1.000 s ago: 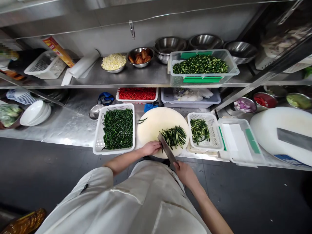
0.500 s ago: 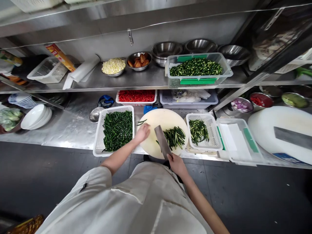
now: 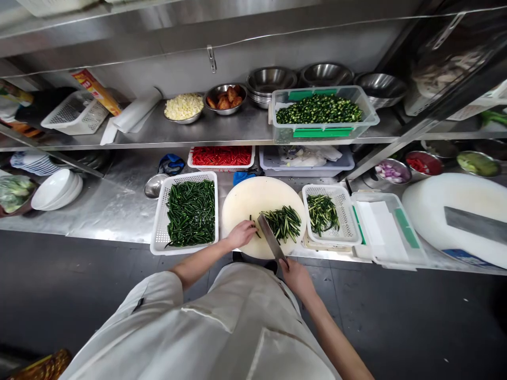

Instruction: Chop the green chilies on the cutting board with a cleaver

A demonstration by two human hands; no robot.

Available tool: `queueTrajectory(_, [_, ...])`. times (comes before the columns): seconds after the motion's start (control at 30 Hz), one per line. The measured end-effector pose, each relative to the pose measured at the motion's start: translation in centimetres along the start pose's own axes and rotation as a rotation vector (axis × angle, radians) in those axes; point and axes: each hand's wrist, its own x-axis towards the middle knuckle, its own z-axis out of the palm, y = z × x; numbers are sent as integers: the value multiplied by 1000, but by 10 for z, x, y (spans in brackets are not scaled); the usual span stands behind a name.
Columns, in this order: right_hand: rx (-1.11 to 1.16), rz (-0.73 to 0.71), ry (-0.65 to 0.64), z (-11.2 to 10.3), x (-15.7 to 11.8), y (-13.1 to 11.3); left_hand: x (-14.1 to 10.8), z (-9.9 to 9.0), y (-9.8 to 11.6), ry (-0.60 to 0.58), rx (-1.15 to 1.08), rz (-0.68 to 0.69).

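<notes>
My right hand (image 3: 295,276) is wrapped around the handle of a cleaver (image 3: 271,235), whose broad blade slants across a round white cutting board (image 3: 240,203). Beside the blade, to its right, lies a pile of sliced green chili peppers (image 3: 285,222). On the left part of the board my left hand (image 3: 242,234) is closed, its fingertips at a few dark green chili peppers (image 3: 254,220) just left of the cleaver. A white perforated basket (image 3: 159,232) full of whole green chilies stands to the left. Cut strips lie in a smaller white basket (image 3: 347,214) to the right.
Behind the board sit a tray of red chilies (image 3: 222,156) and a grey-lilac tray (image 3: 309,170) with plastic bags. The shelf above bears a clear tub of chopped greens (image 3: 325,132) and metal bowls (image 3: 271,80). Farther right, another cleaver (image 3: 475,224) rests on a second board (image 3: 428,206).
My left hand has moved right and toward me, bringing the chilies close to the blade. The cleaver has shifted slightly right and nearer to me.
</notes>
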Motion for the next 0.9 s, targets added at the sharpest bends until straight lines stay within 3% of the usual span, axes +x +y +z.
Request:
queueTrajectory(0.17, [-28, 13, -25, -4, -9, -12, 5, 15, 28, -102, -130, 120])
queueTrajectory(0.4, [19, 12, -56, -12, -32, 9, 5, 19, 29, -100, -176, 165])
queueTrajectory(0.5, [36, 17, -84, -7, -24, 7, 4, 21, 27, -98, -189, 164])
queueTrajectory(0.6, [62, 43, -42, -3, 2, -12, 6, 21, 28, -113, -195, 166])
queueTrajectory(0.77, [223, 16, 39, -12, 37, -36, 12, 7, 20, -139, -197, 233])
queueTrajectory(0.9, [280, 17, 89, -14, 26, -23, 17, -16, -2, -19, -115, 43])
